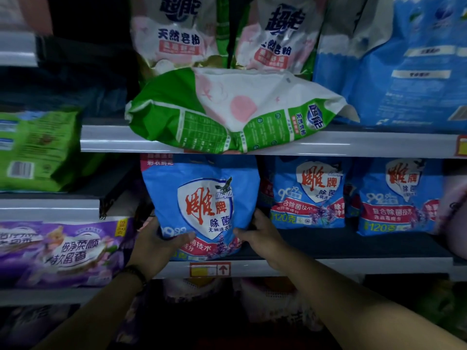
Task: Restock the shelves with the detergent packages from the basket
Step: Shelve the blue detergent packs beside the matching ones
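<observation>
A blue detergent bag (202, 198) with a white shield and red characters stands upright at the left end of the middle shelf (353, 266). My left hand (156, 243) grips its lower left corner, thumb across the front. My right hand (260, 236) holds its lower right edge. Two matching blue bags (308, 193) (396, 198) stand to its right on the same shelf. The basket is out of sight.
On the shelf above (328, 145), a green and white bag (227, 112) lies flat, overhanging the edge, in front of upright bags (177, 34). Large blue bags (404, 66) stand at upper right. Purple packs (63, 251) and green packs (32, 150) fill the left bay.
</observation>
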